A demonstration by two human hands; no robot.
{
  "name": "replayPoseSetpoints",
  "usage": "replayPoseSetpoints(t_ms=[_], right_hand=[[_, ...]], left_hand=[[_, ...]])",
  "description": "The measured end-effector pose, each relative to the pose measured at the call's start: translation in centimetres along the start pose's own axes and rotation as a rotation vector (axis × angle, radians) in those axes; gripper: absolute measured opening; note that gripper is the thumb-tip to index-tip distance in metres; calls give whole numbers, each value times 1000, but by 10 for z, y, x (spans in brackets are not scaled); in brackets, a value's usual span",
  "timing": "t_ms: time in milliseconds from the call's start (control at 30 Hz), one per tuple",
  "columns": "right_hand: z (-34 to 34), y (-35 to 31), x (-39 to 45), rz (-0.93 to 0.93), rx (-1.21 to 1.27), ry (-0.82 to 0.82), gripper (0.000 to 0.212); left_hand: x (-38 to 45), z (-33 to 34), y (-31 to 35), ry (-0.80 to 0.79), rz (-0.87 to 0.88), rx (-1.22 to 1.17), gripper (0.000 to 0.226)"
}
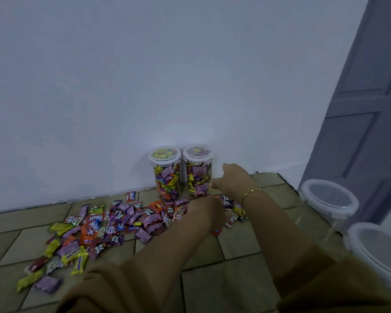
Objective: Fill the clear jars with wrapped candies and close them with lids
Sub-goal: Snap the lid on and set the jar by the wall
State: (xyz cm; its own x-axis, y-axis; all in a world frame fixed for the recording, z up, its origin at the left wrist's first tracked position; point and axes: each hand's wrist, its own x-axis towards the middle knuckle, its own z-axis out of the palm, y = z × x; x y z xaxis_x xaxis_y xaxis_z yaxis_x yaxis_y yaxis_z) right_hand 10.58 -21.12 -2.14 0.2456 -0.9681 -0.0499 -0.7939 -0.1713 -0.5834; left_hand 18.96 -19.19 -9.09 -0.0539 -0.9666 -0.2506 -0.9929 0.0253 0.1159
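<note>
Two clear jars stand against the wall, both full of wrapped candies and capped with white-rimmed lids: the left jar (pixel 167 175) and the right jar (pixel 198 172). My right hand (pixel 234 180), with a gold bracelet on its wrist, reaches to the right jar's side, its thumb touching the jar low down. My left hand (pixel 204 212) is lowered onto the right end of the loose candy pile (pixel 113 222) on the floor; its fingers are hidden. Two empty clear jars with lids on stand at the right: one further away (pixel 330 199) and one nearer (pixel 379 251).
The floor is of olive tiles (pixel 224 288). A white wall (pixel 145 86) rises right behind the filled jars. A grey door (pixel 366 123) stands at the right behind the empty jars. A red candy (pixel 131 196) lies alone by the wall.
</note>
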Motion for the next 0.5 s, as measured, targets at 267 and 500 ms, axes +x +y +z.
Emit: replayPoseSetpoints(t_ms=[267, 500], right_hand=[[-37, 29, -57, -12, -353, 163, 10], [-64, 61, -99, 61, -721, 374, 29]], left_hand=[[-32, -18, 64, 23, 100, -339, 37], [-49, -23, 106, 108, 140, -628, 39]])
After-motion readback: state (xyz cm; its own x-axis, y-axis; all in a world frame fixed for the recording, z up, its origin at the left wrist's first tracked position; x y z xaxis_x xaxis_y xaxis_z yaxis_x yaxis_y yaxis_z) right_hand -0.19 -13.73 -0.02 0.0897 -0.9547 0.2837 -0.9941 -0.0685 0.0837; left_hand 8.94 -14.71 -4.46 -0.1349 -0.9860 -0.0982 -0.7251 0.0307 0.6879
